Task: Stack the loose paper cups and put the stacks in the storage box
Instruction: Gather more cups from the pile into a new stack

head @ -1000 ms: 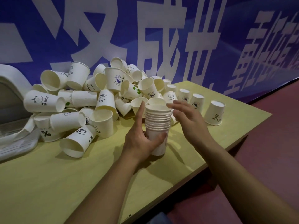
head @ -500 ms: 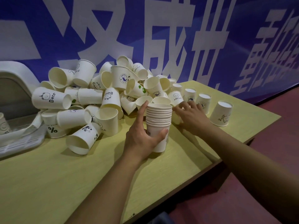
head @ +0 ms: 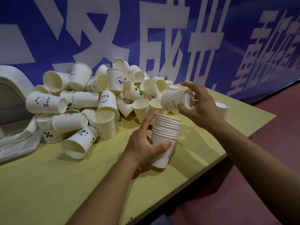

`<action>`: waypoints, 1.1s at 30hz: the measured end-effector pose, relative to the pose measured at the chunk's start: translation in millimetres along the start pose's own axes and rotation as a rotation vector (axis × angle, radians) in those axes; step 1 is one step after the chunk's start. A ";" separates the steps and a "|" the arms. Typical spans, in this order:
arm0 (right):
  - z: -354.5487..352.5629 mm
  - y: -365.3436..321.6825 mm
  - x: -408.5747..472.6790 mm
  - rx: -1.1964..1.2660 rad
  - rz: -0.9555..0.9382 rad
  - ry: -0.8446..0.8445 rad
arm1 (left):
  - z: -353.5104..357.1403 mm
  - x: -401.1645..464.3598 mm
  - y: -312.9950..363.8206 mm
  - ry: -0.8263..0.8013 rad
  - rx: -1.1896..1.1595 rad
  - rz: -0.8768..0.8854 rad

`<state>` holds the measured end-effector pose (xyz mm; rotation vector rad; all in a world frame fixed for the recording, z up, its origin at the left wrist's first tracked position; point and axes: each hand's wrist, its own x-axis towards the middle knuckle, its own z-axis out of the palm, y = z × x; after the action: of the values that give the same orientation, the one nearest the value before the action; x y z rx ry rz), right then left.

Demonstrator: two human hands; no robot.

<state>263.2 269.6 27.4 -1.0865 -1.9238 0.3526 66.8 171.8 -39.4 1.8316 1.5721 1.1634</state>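
The left grip [head: 146, 143] is clamped round the stack [head: 165, 137], which stands upright on the worktop [head: 48, 184]. The right grip [head: 199, 103] pinches one cup [head: 173, 101] by its base (tilted on its side) just above the stack. The loose pile [head: 97, 101] lies behind, near a white box [head: 11, 82].

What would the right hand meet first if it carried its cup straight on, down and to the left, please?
Probably the open top of the stack in the left hand. The right hand holds a cup tilted just above it, though depth is hard to judge.
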 end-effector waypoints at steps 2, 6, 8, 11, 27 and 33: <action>-4.9 -10.4 -3.9 0.129 0.018 -0.039 | 1.0 -0.4 -0.3 -0.059 -0.008 0.011; 1.1 -25.7 -15.3 0.455 0.092 -0.143 | 2.2 -1.4 0.0 -0.058 -0.047 0.021; 8.3 -28.7 -20.4 0.474 0.146 -0.122 | 1.5 -1.4 -0.4 -0.025 -0.059 0.015; 16.7 -29.4 -23.2 0.476 0.151 -0.124 | 0.0 -1.9 -1.7 0.032 -0.093 0.018; 53.0 -10.5 -20.3 0.327 0.121 -0.049 | -21.4 5.5 -6.2 0.301 0.014 -0.011; 93.1 17.9 1.6 0.251 0.312 -0.057 | -48.9 -12.9 -18.7 0.290 0.054 -0.016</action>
<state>198.2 296.3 -36.3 -1.2162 -1.7013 0.7839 16.0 155.3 -31.7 1.7400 1.7869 1.4447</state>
